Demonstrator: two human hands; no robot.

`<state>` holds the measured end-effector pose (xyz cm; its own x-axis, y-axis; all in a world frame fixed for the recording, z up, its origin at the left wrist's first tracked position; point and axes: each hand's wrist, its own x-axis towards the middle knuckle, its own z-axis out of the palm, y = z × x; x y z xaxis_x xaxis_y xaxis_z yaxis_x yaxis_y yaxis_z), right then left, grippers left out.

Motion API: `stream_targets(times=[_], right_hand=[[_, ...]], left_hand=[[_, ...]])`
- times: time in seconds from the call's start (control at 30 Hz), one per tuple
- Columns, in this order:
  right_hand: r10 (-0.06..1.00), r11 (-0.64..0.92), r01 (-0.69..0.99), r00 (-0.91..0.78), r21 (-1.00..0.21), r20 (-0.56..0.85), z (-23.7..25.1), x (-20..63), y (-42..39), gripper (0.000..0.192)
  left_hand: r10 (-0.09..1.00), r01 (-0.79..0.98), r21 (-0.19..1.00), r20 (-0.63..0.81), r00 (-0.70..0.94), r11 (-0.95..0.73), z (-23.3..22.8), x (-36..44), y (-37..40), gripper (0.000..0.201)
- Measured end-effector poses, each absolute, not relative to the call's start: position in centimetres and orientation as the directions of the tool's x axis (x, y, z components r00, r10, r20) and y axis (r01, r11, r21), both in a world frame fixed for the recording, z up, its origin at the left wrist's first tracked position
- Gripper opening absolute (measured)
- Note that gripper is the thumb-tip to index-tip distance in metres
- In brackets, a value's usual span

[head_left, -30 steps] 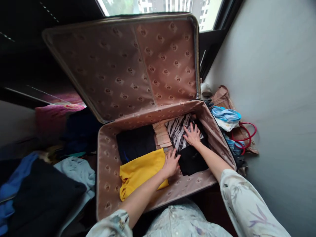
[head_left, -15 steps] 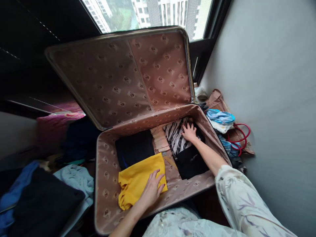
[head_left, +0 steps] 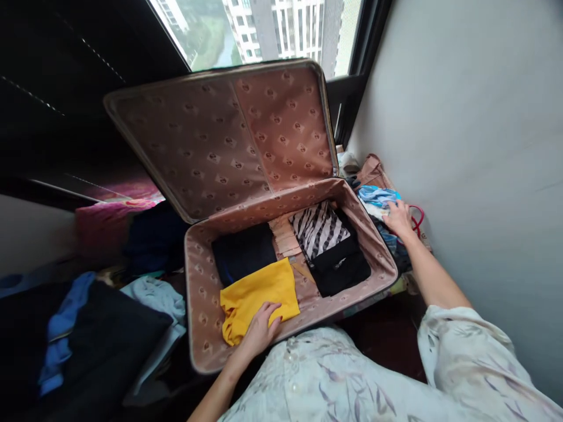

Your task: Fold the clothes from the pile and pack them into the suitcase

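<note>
left hand (head_left: 259, 331) flat, fingers spread on yellow garment (head_left: 257, 293) in suitcase (head_left: 200, 293); right hand (head_left: 398, 218) open, touching blue bag (head_left: 376, 194)

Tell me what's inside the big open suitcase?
Inside the open brown patterned suitcase: a folded yellow garment under the left hand, a black folded garment, a zebra-striped cloth and another black folded piece. Anything beneath them is covered.

Open suitcase (head_left: 200, 328), perhaps on floor
</note>
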<state>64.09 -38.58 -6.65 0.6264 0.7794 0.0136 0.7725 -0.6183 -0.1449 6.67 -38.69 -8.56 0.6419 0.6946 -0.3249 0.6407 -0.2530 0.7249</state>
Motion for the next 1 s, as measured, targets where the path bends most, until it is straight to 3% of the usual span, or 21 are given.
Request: stream_targets(times=[0.1, 0.2, 0.27, 0.47, 0.63, 0.77, 0.9, 1.0], right_hand=[[0.79, -0.574, 0.769, 0.611, -0.283, 0.057, -7.4, 62.0, -39.3, 0.047], [0.822, -0.527, 0.709, 0.564, -0.468, -0.07, -8.1, 57.7, -40.7, 0.044], [0.833, -0.525, 0.671, 0.531, -0.524, -0.154, -8.5, 55.1, -42.7, 0.039], [0.861, -0.504, 0.652, 0.434, -0.566, -0.266, -8.5, 52.0, -48.1, 0.041], [0.928, -0.34, 0.72, 0.155, -0.605, -0.338, -9.6, 47.0, -43.9, 0.04], [0.903, -0.225, 0.792, -0.05, -0.568, -0.427, -12.5, 42.6, -39.7, 0.024], [0.841, -0.23, 0.849, -0.072, -0.475, -0.536, -15.0, 40.7, -37.4, 0.021], [0.845, -0.136, 0.842, -0.177, -0.522, -0.505, -14.2, 38.1, -35.9, 0.034]], left_hand=[[0.729, 0.677, 0.695, -0.331, 0.599, -0.242, -8.3, 5.0, -38.8, 0.037], [0.779, 0.722, 0.654, -0.323, 0.537, -0.226, -8.3, 2.5, -38.8, 0.037], [0.813, 0.749, 0.625, -0.305, 0.496, -0.222, -8.3, 0.4, -38.8, 0.037], [0.913, 0.782, 0.586, -0.167, 0.374, -0.213, -6.2, -5.1, -38.0, 0.035], [0.977, 0.843, 0.496, 0.15, 0.151, -0.206, -0.2, -9.6, -37.4, 0.034], [0.931, 0.938, 0.345, 0.336, -0.14, 0.017, 3.1, -16.7, -36.3, 0.045], [0.917, 0.94, 0.199, 0.236, -0.32, 0.277, 3.1, -23.8, -35.4, 0.081], [0.936, 0.937, 0.165, 0.123, -0.329, 0.307, 2.8, -26.5, -34.6, 0.085]])
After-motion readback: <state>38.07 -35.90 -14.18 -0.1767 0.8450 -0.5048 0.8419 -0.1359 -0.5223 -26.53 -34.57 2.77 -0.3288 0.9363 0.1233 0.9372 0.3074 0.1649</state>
